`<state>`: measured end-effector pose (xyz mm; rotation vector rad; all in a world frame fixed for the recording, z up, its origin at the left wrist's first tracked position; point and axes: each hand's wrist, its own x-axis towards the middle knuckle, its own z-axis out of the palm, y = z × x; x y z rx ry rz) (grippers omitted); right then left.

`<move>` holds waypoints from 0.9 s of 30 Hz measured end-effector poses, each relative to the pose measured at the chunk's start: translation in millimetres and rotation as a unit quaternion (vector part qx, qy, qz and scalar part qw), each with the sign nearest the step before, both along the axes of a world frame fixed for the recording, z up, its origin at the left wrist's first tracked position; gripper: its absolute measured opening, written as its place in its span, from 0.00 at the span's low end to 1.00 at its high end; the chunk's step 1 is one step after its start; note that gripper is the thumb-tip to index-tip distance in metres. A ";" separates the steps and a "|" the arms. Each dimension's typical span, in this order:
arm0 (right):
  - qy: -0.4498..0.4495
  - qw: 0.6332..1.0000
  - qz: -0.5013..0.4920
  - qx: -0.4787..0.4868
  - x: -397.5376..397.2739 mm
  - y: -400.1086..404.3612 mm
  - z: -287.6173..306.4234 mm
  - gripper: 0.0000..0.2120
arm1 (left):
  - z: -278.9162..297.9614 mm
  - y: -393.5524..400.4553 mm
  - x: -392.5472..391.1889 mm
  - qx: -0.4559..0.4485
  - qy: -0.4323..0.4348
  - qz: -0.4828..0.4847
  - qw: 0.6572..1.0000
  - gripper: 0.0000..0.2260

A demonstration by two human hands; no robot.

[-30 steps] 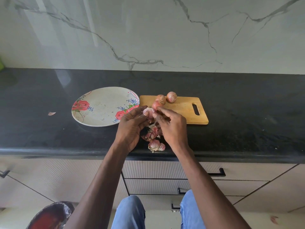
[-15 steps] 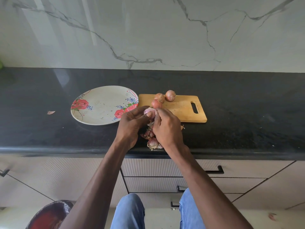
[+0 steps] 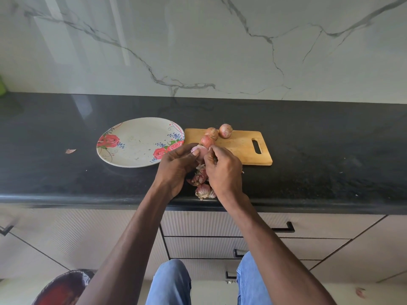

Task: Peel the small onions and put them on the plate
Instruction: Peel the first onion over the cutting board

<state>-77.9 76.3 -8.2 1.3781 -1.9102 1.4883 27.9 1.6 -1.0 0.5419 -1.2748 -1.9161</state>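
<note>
Black tabletop under marble wall. Floral plate left of centre. Left hand and right hand, fingers curled, pinch pale peeled onion above peel scraps at front edge. Three unpeeled onions on cutting board, right of plate.

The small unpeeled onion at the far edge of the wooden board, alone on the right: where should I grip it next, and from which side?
Pinch the round pinkish unpeeled onion across its widest middle, coming from above and the right. Its right and near sides are open wooden cutting board; another unpeeled onion sits close on its left.
</note>
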 end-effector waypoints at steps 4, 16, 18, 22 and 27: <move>-0.045 0.999 0.000 -0.015 -5.2 -0.9 -0.4 0.09 | -1.4 -6.2 0.6 0.043 0.001 -0.001 0.999 0.10; -0.121 0.990 -0.010 0.072 -12.2 2.3 -1.4 0.07 | 1.5 -9.4 0.3 0.115 0.044 0.025 0.992 0.09; -0.056 0.991 -0.030 0.119 -10.1 0.2 -4.9 0.07 | -1.3 -11.9 -0.1 0.117 0.048 0.030 0.992 0.11; -0.035 0.994 -0.037 0.098 -9.5 -0.7 -3.5 0.05 | -3.5 -12.7 -1.3 0.117 0.040 0.027 0.992 0.09; -0.102 0.990 0.096 0.036 -7.7 2.4 5.7 0.15 | -3.5 -9.6 -0.3 0.089 0.037 0.004 0.995 0.14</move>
